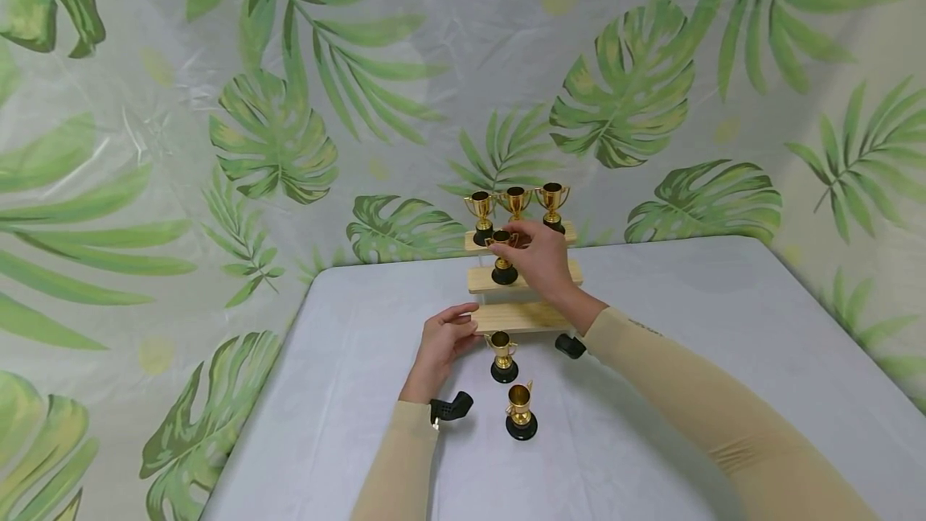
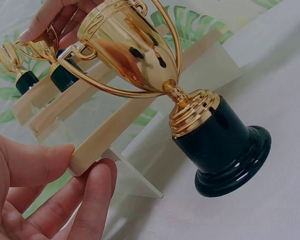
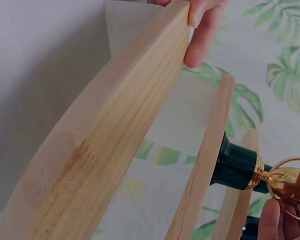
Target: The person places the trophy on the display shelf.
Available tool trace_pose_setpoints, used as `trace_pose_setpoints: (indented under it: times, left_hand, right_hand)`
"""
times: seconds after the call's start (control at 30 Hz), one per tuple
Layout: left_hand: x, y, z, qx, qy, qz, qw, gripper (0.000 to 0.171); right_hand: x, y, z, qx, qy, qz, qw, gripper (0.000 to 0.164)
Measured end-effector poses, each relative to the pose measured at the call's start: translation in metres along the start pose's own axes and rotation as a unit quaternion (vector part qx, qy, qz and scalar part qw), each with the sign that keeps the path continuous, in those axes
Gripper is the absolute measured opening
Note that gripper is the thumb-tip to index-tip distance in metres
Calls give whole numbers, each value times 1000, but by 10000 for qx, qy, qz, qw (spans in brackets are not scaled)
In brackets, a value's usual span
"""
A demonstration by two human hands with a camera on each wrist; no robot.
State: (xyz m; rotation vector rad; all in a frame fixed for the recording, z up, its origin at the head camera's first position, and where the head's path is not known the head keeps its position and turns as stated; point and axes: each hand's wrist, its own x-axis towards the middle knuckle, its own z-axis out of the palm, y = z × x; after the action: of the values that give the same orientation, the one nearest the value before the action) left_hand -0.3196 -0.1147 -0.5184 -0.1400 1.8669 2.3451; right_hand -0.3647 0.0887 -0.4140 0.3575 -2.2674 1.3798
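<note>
A small gold trophy cup (image 1: 504, 274) with a black base stands on the middle step of a three-tier wooden stand (image 1: 517, 317). My right hand (image 1: 542, 260) pinches this trophy by its cup and handle; in the right wrist view its black base (image 3: 235, 161) touches the wooden step. My left hand (image 1: 440, 344) grips the left end of the lowest step, thumb on top and fingers beneath, as the left wrist view shows. In front of the stand, a second trophy (image 2: 135, 50) stands upright on the table.
Three more trophies (image 1: 553, 201) stand in a row on the top step. Another trophy (image 1: 521, 412) is on the white-covered table (image 1: 651, 392), nearer to me. A leaf-patterned sheet (image 1: 463, 63) hangs behind the table.
</note>
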Motion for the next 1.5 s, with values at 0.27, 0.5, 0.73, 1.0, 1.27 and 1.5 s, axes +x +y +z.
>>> trace_pose_setpoints:
  times: [0.27, 0.5, 0.73, 1.0, 1.27, 1.5]
  left_hand:
    - [-1, 1, 0, 57, -46, -86, 9999, 38]
    - [0, 0, 0, 45, 9, -101, 9999, 36]
    - [1, -1, 0, 5, 15, -47, 10000, 35]
    - [1, 0, 1, -25, 18, -78, 10000, 35]
    - [-1, -1, 2, -80, -51, 68, 9999, 36]
    - [-2, 1, 2, -74, -68, 113, 9999, 36]
  right_hand:
    - [1, 2, 1, -30, 28, -95, 9999, 42]
    - [2, 4, 2, -147, 97, -293, 9994, 41]
    - [1, 5, 4, -207, 135, -280, 9993, 40]
    - [-1, 5, 3, -207, 82, -214, 9995, 44]
    - [-4, 6, -3, -134, 54, -50, 9999, 49]
    - [-8, 4, -12, -38, 45, -32, 10000, 52]
